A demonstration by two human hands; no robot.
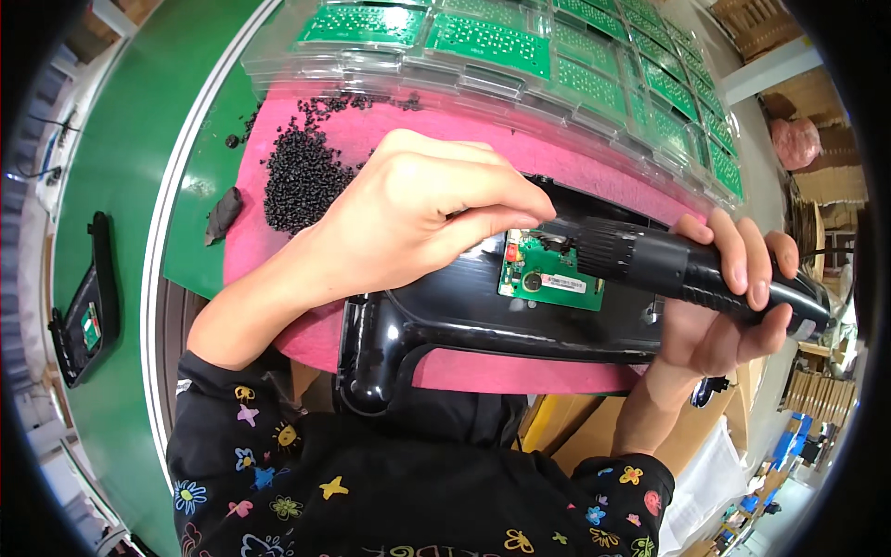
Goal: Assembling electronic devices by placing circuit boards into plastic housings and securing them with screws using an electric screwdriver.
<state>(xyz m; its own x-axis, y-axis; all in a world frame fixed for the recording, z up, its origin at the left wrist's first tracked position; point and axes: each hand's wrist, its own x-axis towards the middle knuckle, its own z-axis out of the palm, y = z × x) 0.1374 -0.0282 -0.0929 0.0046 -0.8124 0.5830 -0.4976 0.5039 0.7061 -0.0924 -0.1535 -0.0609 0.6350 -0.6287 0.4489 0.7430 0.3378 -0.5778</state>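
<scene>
My right hand [733,297] grips a black electric screwdriver [654,265], which lies nearly level with its ribbed nose pointing left. Under that nose is a green circuit board [564,289] with a white label, set in a glossy black plastic housing [445,311]. Thumb and forefinger of my left hand [445,195] are pinched together just above the board's upper left corner, close to the screwdriver's nose. Whatever is between those fingertips is too small to make out. Behind my left wrist lies a heap of small black screws [302,172].
A pink mat [255,121] lies under the housing. Clear plastic trays of green circuit boards [487,45] stand along the far side. On the green conveyor belt [121,176] at left rests another black housing [90,306]. A dark lump [223,215] sits at the mat's left edge.
</scene>
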